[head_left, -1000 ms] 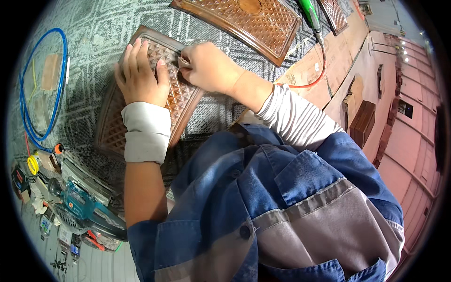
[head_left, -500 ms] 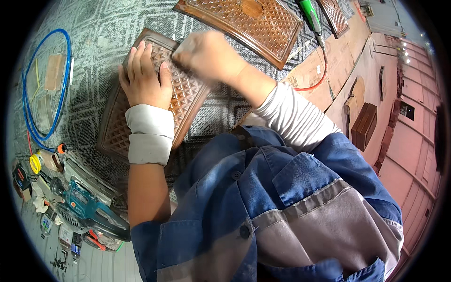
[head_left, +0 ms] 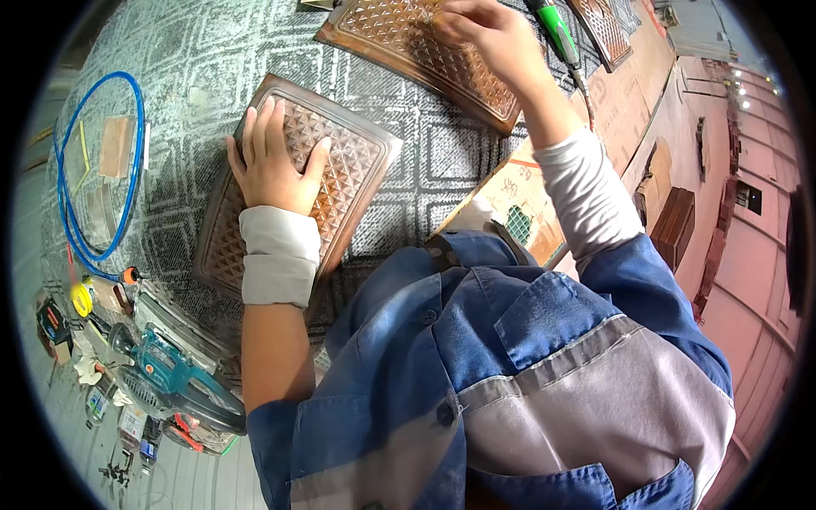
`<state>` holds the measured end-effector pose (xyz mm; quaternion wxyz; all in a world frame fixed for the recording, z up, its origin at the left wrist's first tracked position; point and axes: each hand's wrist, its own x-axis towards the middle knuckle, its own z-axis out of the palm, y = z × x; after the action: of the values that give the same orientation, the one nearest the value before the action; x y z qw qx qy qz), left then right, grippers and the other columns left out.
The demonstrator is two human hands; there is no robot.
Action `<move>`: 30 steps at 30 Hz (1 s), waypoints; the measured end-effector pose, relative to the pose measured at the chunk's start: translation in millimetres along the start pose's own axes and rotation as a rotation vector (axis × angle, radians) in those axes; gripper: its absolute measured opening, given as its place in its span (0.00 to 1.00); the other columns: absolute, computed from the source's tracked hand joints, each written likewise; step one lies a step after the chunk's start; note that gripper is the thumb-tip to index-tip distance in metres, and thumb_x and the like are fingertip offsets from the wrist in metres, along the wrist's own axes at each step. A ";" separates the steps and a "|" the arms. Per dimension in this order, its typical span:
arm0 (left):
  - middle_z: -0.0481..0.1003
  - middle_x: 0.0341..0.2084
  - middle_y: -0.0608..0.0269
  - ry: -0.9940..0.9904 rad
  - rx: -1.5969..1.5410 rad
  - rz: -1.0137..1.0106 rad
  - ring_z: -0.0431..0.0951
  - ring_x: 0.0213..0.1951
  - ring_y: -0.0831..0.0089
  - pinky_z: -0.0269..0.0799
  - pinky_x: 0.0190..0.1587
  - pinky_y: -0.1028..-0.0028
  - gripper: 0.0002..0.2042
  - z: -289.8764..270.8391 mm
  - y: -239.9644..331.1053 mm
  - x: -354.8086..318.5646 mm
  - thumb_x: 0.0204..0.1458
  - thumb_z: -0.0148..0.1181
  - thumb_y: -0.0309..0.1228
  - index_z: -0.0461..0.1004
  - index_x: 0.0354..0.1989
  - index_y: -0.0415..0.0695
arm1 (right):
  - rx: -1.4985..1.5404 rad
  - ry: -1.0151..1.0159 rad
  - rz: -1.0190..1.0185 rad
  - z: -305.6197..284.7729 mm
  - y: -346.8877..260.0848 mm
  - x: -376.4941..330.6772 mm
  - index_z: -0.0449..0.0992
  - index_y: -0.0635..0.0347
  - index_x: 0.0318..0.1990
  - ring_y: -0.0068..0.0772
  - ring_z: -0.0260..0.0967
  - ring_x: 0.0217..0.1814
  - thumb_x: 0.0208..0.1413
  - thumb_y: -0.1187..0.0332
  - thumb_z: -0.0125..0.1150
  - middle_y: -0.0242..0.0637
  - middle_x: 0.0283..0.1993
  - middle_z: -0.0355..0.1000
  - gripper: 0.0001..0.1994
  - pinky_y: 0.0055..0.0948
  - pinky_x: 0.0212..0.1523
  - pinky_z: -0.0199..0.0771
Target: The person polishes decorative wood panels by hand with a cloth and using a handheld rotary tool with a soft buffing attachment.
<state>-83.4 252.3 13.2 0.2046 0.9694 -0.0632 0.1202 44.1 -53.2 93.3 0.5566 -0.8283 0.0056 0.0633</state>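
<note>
Head view: 1 person, 2 bare hands, and carved brown panels on a patterned desk covering (head_left: 425,161).
Left hand (head_left: 280,174): laid flat with fingers spread, gripping nothing, palm down on the near panel.
Near panel (head_left: 344,166): directly beneath the left hand, its raised studs showing on both sides of it. If that hand pressed unevenly, the panel might skid or turn on the fabric.
Right hand (head_left: 484,34): at the far panel, ahead and to the right of the left hand, fingers curled inward; whether they pinch anything, or how firmly they touch, cannot be told.
Far panel (head_left: 416,55): below and to the left of the right hand, apart from the near panel. No second hand steadies it, so a sideways push could shift it; a hard edge under curled fingers could scratch its finish.
Green-handled tool (head_left: 554,30): just to the right of the right hand. An outward swing of that wrist might knock it.
Tool line (head_left: 586,89): beside the right wrist; the white sleeve (head_left: 586,183) could snag it and drag the tool onto a panel.
Third panel (head_left: 602,34): farther right of the right hand, beyond the tool; a rolling tool might mark it.
Blue hose (head_left: 141,127): coiled to the left of the left hand, well apart, presumably little hazard.
</note>
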 end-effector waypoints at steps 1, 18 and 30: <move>0.63 0.69 0.62 0.013 -0.025 0.004 0.55 0.73 0.60 0.41 0.74 0.45 0.38 3.1 -2.3 1.0 0.52 0.67 0.52 0.61 0.68 0.49 | -0.091 0.096 -0.159 -25.9 25.4 1.5 0.82 0.66 0.46 0.23 0.77 0.40 0.63 0.68 0.63 0.31 0.41 0.81 0.10 0.23 0.44 0.77; 0.63 0.67 0.52 0.103 0.388 -0.740 0.63 0.68 0.56 0.61 0.66 0.49 0.34 -43.0 -27.0 -113.0 0.64 0.48 0.58 0.61 0.70 0.46 | -1.033 0.156 0.139 -182.4 123.6 57.0 0.67 0.74 0.60 0.60 0.70 0.58 0.47 0.33 0.67 0.61 0.56 0.71 0.49 0.47 0.61 0.69; 0.50 0.74 0.60 0.056 0.356 -1.200 0.46 0.76 0.61 0.39 0.76 0.50 0.39 -13.2 52.1 -89.0 0.63 0.33 0.67 0.51 0.75 0.52 | -0.014 -0.078 0.291 -225.5 120.9 46.5 0.73 0.66 0.50 0.32 0.72 0.41 0.49 0.63 0.65 0.38 0.41 0.76 0.22 0.32 0.43 0.72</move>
<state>-180.9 216.9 21.7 0.0734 0.8518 0.5184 0.0185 102.8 -304.5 60.7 0.5354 -0.8196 0.1036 0.1757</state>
